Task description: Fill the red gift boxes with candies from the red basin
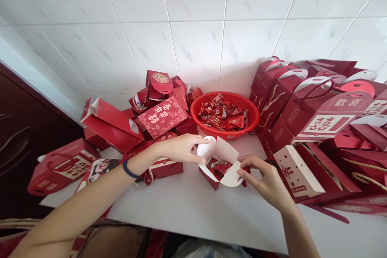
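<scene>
The right hand has its thumb and fingers closed on the edge of the right flap of an open box. The left hand is at the left flap, its thumb and fingers parted around the card's edge; how hard it presses, if at all, I cannot tell.

The box stands in front of the red basin, close to its near rim; whether the 2 touch is hidden by the raised back flap. Red-wrapped sweets lie inside the box, and more wrapped sweets fill the basin.

To the left of the basin is a loose heap of red boxes, with 1 patterned box leaning on it and 1 small box on top. To the right of the basin stand stacked gift boxes with cord handles.

From here, a hard pull on the right flap with little hold on the left could tip the light box and spill sweets, or crease the thin card. Pushing the box back could knock the basin. A stray left forearm could set the heap sliding, as its pieces sit at odd angles.
</scene>
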Tool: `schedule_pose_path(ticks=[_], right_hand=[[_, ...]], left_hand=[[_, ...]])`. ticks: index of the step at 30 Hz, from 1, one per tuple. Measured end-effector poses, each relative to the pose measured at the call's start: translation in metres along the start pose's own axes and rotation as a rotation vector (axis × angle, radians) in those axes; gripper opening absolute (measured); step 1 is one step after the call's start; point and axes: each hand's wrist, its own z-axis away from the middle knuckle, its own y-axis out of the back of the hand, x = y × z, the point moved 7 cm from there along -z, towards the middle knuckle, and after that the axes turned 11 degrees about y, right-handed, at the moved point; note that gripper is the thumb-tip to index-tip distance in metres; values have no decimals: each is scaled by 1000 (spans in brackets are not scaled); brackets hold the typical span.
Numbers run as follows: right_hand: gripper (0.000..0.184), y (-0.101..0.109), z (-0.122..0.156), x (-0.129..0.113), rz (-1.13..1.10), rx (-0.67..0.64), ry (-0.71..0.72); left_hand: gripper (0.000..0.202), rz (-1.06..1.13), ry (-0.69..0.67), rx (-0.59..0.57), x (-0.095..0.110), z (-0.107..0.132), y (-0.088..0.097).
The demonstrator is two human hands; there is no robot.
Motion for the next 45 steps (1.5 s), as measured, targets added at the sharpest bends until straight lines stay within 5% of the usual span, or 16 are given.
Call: schedule_pose_path(ticks=[7, 12, 15, 19, 26, 33, 40, 45], right_hand=[[40, -2, -4, 15, -180, 165, -88], [41, -11, -9, 8, -148, 77, -26], [38, -18, -9, 3, -139, 19, 5], [43, -24, -9, 3, -126, -38, -1], [51, -24, -6, -5, -95, -137, 62], [40, -29, -8, -6, -45, 52, 14], [58, -45, -7, 9, 180, 199, -124], [51, -50, 1, -7, 383, 254, 4]], left_hand=[[91, -54, 39, -55, -3, 3, -6], [68, 75, 44, 133, -4, -7, -13], [71, 80, 60, 225, -4, -10, -17], [78, 97, 72, 264, -1, -10, -20], [59, 105, 39, 313, 4, -9, -21], [56, 78, -17, 324, 8, -5, -31], [47, 122, -52, 274, 11, 2, -53], [47, 137, 40, 232, 6, 2, -61]])
